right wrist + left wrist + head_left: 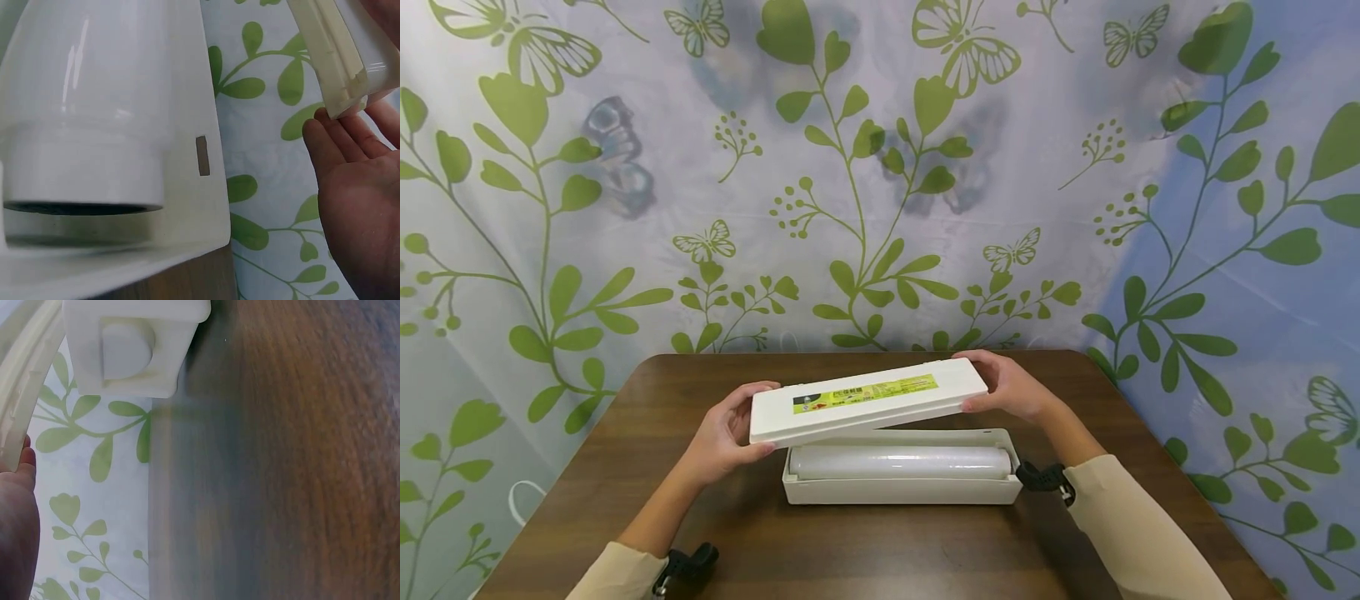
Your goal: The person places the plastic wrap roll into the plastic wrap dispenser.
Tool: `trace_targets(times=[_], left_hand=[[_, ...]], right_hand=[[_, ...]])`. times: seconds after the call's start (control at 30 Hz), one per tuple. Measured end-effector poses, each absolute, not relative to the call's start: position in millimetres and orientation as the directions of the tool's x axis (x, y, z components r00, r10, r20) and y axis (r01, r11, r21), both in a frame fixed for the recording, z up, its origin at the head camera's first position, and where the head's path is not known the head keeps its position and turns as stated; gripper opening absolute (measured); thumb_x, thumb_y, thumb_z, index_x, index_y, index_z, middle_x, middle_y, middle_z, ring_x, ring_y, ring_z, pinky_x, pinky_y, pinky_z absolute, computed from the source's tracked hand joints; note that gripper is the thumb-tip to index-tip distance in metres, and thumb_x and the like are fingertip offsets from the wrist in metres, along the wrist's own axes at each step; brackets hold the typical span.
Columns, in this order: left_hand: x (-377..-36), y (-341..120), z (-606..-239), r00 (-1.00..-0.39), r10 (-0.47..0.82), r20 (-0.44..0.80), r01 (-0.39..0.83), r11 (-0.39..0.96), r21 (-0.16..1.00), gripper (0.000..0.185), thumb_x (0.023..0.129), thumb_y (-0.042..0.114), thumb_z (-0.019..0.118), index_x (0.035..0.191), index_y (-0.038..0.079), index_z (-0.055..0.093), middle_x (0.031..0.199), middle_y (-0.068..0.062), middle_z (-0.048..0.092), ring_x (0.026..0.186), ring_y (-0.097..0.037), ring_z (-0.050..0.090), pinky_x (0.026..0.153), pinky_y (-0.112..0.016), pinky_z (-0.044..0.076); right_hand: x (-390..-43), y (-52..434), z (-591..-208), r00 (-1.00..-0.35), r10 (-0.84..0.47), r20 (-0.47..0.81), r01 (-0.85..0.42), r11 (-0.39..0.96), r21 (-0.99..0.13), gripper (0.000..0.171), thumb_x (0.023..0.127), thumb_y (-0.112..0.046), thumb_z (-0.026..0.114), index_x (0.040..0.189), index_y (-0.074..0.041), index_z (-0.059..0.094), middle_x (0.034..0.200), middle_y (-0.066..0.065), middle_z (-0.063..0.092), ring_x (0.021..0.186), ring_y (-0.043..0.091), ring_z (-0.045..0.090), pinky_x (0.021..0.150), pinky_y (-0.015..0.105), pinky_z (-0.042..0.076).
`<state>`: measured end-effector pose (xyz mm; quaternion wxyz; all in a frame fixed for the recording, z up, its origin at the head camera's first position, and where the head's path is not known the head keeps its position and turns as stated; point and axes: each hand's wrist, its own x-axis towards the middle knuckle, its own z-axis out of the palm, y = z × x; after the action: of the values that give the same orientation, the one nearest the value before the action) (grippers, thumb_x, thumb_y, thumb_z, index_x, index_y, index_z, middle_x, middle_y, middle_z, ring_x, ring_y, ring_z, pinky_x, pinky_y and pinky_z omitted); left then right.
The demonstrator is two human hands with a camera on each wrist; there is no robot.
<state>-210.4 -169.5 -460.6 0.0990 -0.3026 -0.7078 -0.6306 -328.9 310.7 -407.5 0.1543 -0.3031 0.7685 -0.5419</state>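
Note:
Between both hands a white lid (865, 402) with a yellow-green label is held up, its right end higher than its left. My left hand (718, 433) grips the lid's left end, and my right hand (1011, 387) grips the right end. Below and slightly nearer sits a long white box (902, 492), open at the top, with a roll of plastic wrap (901, 461) lying in it. In the right wrist view the wrap roll (84, 125) shows close up, and fingers (340, 134) support the lid's edge. The left wrist view shows the box's end (134, 353).
The box stands on a dark brown wooden table (865, 550). Behind the table hangs a pale curtain (880, 208) printed with green leaves and butterflies. Black straps (1045, 479) are on both wrists, the right one close to the box's right end.

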Motion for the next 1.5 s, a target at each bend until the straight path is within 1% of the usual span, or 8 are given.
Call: trace_targets(times=[0.17,0.3,0.6,0.73,1.0,1.23,1.37,1.5], left_hand=[[-214,-169,-462,-0.788,0.326,0.523,0.556,0.011,0.831,0.074,0.075,-0.018,0.078,0.141,-0.009,0.045,0.146,-0.032,0.043,0.125,-0.012,0.056,0.100,-0.017,0.051],[-217,-170,-462,-0.795,0.336,0.506,0.541,0.013,0.841,0.076,0.075,-0.016,0.079,0.143,-0.009,0.045,0.146,-0.029,0.045,0.124,-0.012,0.057,0.099,-0.018,0.051],[-223,-168,-459,-0.810,0.363,0.460,0.504,0.029,0.864,0.077,0.078,-0.013,0.080,0.145,-0.008,0.043,0.144,-0.029,0.047,0.124,-0.008,0.057,0.099,-0.017,0.051],[-225,-166,-458,-0.822,0.367,0.436,0.488,0.059,0.871,0.077,0.079,-0.009,0.081,0.146,-0.008,0.043,0.145,-0.026,0.048,0.125,-0.007,0.057,0.100,-0.016,0.051],[-229,-165,-455,-0.837,0.373,0.401,0.462,0.087,0.883,0.076,0.079,-0.006,0.083,0.145,-0.008,0.045,0.145,-0.026,0.049,0.125,-0.006,0.057,0.103,-0.015,0.049],[-232,-163,-456,-0.843,0.393,0.369,0.436,0.096,0.895,0.079,0.079,-0.003,0.084,0.146,-0.008,0.043,0.146,-0.025,0.050,0.127,-0.006,0.058,0.106,-0.015,0.047],[-233,-160,-457,-0.843,0.401,0.357,0.432,0.110,0.895,0.080,0.078,-0.002,0.086,0.146,-0.008,0.044,0.145,-0.024,0.052,0.127,-0.006,0.058,0.106,-0.015,0.047],[-233,-157,-457,-0.838,0.412,0.357,0.433,0.105,0.895,0.081,0.077,-0.002,0.087,0.145,-0.010,0.044,0.144,-0.025,0.052,0.127,-0.006,0.058,0.107,-0.015,0.046]], right_hand=[[-326,313,-410,-0.763,-0.635,0.121,-0.314,0.199,-0.928,0.088,0.079,-0.003,0.086,0.154,-0.002,0.039,0.134,0.010,0.060,0.106,0.018,0.065,0.083,0.033,0.061],[-324,316,-410,-0.756,-0.637,0.154,-0.339,0.179,-0.924,0.083,0.080,0.000,0.084,0.151,-0.002,0.042,0.131,0.009,0.062,0.105,0.018,0.066,0.081,0.033,0.061],[-319,323,-415,-0.756,-0.619,0.214,-0.378,0.144,-0.915,0.075,0.079,0.005,0.083,0.145,0.004,0.046,0.124,0.007,0.065,0.102,0.015,0.066,0.080,0.030,0.061],[-314,327,-418,-0.753,-0.617,0.228,-0.383,0.130,-0.914,0.074,0.080,0.005,0.082,0.145,0.004,0.046,0.125,0.007,0.065,0.105,0.015,0.066,0.082,0.030,0.061],[-305,337,-423,-0.758,-0.620,0.202,-0.362,0.143,-0.921,0.079,0.080,0.003,0.082,0.149,-0.001,0.044,0.132,0.008,0.062,0.112,0.016,0.065,0.085,0.033,0.061],[-297,343,-427,-0.746,-0.627,0.222,-0.394,0.147,-0.907,0.078,0.080,0.004,0.082,0.148,0.001,0.044,0.133,0.013,0.060,0.110,0.015,0.064,0.084,0.033,0.062],[-293,346,-431,-0.744,-0.621,0.247,-0.419,0.145,-0.896,0.078,0.080,0.006,0.081,0.147,0.005,0.043,0.133,0.016,0.060,0.109,0.015,0.064,0.083,0.033,0.062],[-287,349,-433,-0.757,-0.606,0.245,-0.411,0.149,-0.899,0.078,0.079,0.006,0.082,0.147,0.003,0.044,0.133,0.014,0.060,0.111,0.014,0.065,0.082,0.033,0.062]])
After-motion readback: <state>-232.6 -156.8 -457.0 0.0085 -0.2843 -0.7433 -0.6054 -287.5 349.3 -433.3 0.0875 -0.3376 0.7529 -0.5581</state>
